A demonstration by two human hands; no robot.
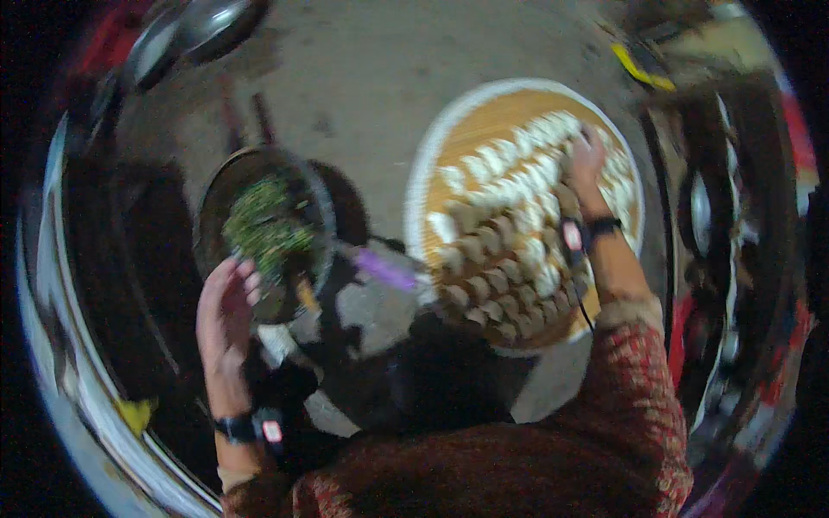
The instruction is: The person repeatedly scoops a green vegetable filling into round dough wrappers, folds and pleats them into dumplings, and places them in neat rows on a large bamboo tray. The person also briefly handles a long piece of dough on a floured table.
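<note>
Rows of pale dumplings (pixel 495 158) cover a round, wood-coloured tray (pixel 482 120) with a white rim, part of them in shadow. My right hand (pixel 587 155) reaches over its right side, fingertips down at the dumplings; blur hides whether one is held. At the left, my left hand (pixel 227 294) is beside the near edge of a round pan or bowl (pixel 327 207) that holds chopped green filling (pixel 265 226). Its fingers are curled, and I cannot tell what is between them. A purple handle (pixel 383 269) lies between the two vessels.
Shiny metal bowls (pixel 217 19) stand at the upper left. A yellow-edged item (pixel 641 68) lies at the upper right, beyond the tray. A small yellow thing (pixel 136 414) is at the lower left. Dark furniture or gear lines both sides.
</note>
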